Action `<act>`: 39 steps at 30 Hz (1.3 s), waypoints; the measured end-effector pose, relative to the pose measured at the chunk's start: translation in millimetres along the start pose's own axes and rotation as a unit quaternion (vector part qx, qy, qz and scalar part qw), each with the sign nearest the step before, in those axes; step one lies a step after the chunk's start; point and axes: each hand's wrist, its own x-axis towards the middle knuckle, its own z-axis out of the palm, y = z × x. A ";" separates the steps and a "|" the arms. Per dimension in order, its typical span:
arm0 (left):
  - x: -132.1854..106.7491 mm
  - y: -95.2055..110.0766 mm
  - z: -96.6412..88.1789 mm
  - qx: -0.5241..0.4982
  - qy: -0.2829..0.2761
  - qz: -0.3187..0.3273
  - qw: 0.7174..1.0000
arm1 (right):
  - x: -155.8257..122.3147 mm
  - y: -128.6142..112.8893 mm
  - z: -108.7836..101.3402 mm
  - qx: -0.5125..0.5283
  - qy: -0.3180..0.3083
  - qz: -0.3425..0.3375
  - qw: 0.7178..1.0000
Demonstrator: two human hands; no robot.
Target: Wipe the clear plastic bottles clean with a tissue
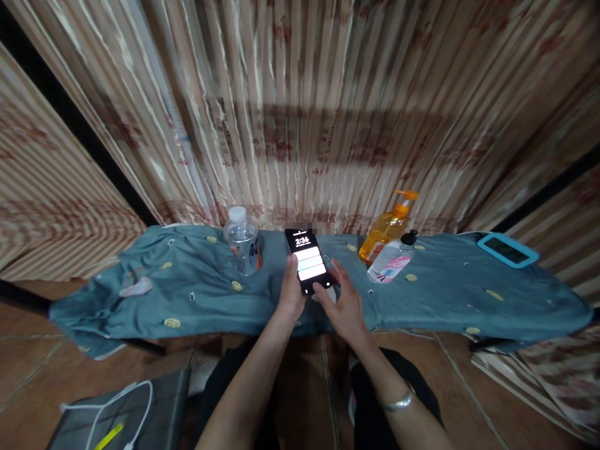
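A smartphone [310,259] with a lit screen, showing 2:36 and several white panels, is held above the cloth, tilted toward me. My left hand [293,294] is closed around its left edge, with the thumb along the side. At the lower right corner, my right hand [344,306] has its thumb at the bottom of the screen and its other fingers spread apart beside the phone. Part of a white rounded object [328,294] shows beneath the right hand; its kind is hidden. To the left stands a clear plastic bottle [244,247] with a white cap.
An orange pump bottle [382,234] and a clear black-topped bottle [391,261] stand on the green patterned cloth [435,294]. A blue-framed digital display [509,250] lies far right, a pale crumpled item [136,287] left. Striped curtains [300,125] hang behind. A white cable [112,400] lies lower left.
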 end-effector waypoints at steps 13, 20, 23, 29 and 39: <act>-31.6 -22.5 -9.7 0.107 0.118 -0.033 0.987 | -38.8 32.5 -6.6 0.311 -0.161 0.213 0.912; -45.1 -25.0 -7.8 0.126 0.114 -0.048 0.984 | -44.2 18.5 -19.7 0.359 -0.210 0.223 0.882; -46.2 -26.5 -6.7 0.125 0.105 -0.044 0.986 | -44.8 15.2 -22.2 0.364 -0.213 0.216 0.881; -46.2 -28.5 -6.2 0.123 0.107 -0.058 0.985 | -46.1 15.0 -22.8 0.361 -0.207 0.209 0.885; -43.3 -26.4 -12.0 0.125 0.092 -0.072 0.985 | -43.3 11.2 -17.9 0.329 -0.201 0.206 0.900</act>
